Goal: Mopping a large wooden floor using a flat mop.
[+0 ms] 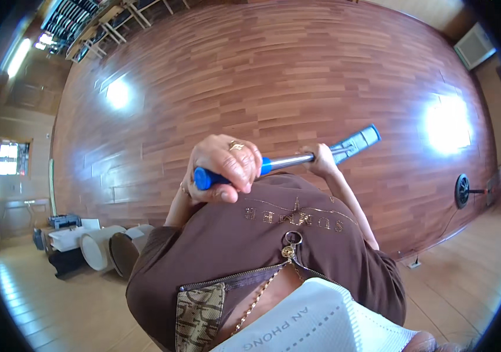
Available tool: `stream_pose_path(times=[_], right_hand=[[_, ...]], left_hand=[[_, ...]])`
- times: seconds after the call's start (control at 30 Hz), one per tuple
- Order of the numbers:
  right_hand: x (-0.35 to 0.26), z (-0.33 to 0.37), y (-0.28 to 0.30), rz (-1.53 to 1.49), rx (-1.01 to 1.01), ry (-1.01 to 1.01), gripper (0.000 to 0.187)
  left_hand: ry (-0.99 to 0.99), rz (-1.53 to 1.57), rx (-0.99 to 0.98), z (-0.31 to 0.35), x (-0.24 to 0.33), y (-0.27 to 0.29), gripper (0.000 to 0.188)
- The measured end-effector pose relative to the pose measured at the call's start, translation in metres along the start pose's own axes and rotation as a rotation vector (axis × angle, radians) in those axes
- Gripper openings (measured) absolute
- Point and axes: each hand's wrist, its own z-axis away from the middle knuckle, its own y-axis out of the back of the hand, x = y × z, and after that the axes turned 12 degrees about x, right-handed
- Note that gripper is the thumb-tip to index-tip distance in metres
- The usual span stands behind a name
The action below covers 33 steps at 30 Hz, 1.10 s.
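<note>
A flat mop slants across the view, its grey-blue rectangular head low over or on the wood floor; contact cannot be made out. My left hand, with a gold ring, is closed around the blue grip at the top of the pole. Farther down, my right hand wraps the metal pole, close to where the head appears. Part of the pole's lower end is hidden behind that hand.
Bins and white boxes stand at the lower left. A round black fan-like thing is at the right, with a cord on the floor. Wooden chairs and tables line the far left. A white box-shaped unit is at the far right.
</note>
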Motion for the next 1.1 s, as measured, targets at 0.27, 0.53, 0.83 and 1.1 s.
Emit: stream_pose_path(times=[0.27, 0.53, 0.83, 1.1], right_hand=[[0.009, 0.084, 0.061, 0.06, 0.234, -0.339, 0.01], [0.03, 0.191, 0.083, 0.25, 0.401, -0.549, 0.019], [0.052, 0.19, 0.116, 0.109, 0.625, -0.578, 0.032], [0.113, 0.104, 0.132, -0.075, 0.328, -0.392, 0.014]], left_hand=[[0.162, 0.262, -0.097, -0.047, -0.051, -0.039, 0.019], [0.463, 0.297, -0.451, -0.072, -0.109, -0.071, 0.019], [0.395, 0.408, -0.49, -0.12, -0.153, -0.102, 0.017], [0.017, 0.329, -0.358, -0.138, -0.135, -0.08, 0.011]])
